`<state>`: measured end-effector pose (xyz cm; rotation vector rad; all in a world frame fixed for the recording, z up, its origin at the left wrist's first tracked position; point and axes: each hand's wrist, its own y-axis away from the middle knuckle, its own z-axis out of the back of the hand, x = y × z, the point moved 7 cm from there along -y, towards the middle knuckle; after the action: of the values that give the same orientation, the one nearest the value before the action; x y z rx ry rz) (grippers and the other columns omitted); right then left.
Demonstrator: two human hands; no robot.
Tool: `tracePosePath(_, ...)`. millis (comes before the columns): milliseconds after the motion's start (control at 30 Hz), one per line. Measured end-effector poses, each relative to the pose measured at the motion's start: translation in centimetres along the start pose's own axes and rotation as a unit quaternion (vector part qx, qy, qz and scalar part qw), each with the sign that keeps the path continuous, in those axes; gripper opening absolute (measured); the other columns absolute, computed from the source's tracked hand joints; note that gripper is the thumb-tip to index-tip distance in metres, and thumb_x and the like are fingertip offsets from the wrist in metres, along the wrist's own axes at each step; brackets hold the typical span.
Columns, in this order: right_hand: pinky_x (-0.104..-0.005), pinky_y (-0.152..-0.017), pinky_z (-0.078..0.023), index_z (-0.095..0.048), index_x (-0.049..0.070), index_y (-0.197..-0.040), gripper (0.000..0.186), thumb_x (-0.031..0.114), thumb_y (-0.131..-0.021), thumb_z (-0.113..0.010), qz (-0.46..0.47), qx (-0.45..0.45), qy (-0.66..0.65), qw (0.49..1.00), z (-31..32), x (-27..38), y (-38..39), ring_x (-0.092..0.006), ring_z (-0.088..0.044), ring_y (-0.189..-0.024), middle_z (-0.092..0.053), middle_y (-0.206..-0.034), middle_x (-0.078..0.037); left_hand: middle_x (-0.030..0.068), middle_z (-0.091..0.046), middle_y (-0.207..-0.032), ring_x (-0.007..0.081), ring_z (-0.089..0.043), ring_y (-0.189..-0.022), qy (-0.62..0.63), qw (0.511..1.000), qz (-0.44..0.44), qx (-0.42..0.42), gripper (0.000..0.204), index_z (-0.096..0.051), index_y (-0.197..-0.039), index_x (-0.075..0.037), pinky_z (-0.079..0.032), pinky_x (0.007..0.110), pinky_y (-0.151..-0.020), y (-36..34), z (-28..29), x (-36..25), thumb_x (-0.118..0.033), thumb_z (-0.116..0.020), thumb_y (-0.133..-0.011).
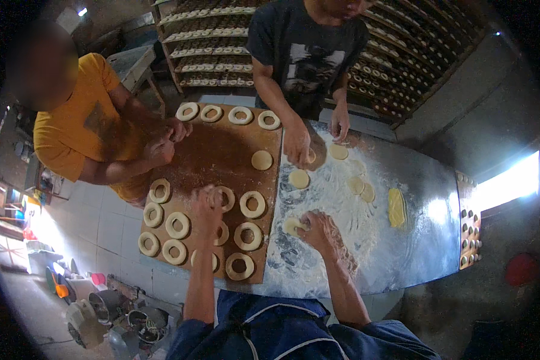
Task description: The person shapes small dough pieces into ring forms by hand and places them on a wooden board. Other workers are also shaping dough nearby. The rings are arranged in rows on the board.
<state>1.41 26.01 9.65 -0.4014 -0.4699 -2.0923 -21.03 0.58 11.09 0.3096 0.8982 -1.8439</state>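
The right hand (319, 231) pinches a pale round dough disc (292, 225) on the floured metal table (414, 198), just right of the brown wooden board (222, 153); the left hand (207, 204) rests fingers-down on a ring (grip unclear).

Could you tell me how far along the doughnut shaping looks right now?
Done: many dough rings already lie on the wooden board. In hand: the left hand rests over a ring there, and the right hand presses a dough piece on the floured table. Left: several flat discs remain unpierced.
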Motion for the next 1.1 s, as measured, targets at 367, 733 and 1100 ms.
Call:
tracePosePath(367,-0.0325,-0.075,-0.053,-0.062,-0.001,-0.104,0.029,0.008,-0.078,-0.073,0.002,-0.066,-0.38,0.923,3.2,-2.1,7.2,-0.016,-0.064,-0.083,-0.068,-0.092,-0.01,0.0077,-0.068,-0.095,0.014,-0.062,-0.086,0.461,0.777,0.23,0.363,0.028,-0.064,-0.109,0.003,-0.05,0.031,-0.078,17.4,-5.2,-17.0,-0.02,-0.063,-0.093)
tracePosePath(733,-0.0309,-0.073,-0.051,-0.047,0.002,-0.117,0.051,0.006,-0.073,-0.072,0.04,-0.06,-0.408,0.91,6.7,-7.3,11.2,-0.0176,-0.063,-0.085,-0.064,-0.086,-0.011,0.0091,-0.065,-0.1,0.0145,-0.061,-0.093,0.442,0.811,0.066,0.377,0.027,-0.057,-0.113,0.0,-0.052,0.031,-0.08,19.8,-4.6,-24.3,-0.009,-0.065,-0.089)
tracePosePath(1100,-0.0361,-0.073,-0.05,-0.044,0.007,-0.132,0.058,0.011,-0.079,-0.068,0.012,0.156,-0.733,0.662,5.2,-10.3,13.2,-0.0197,-0.061,-0.088,-0.061,-0.097,-0.01,0.014,-0.059,-0.114,0.0248,-0.059,-0.109,0.725,0.469,0.301,0.404,0.056,-0.044,-0.12,-0.009,-0.051,0.035,-0.094,26.6,-7.7,-26.3,0.006,-0.073,-0.075)
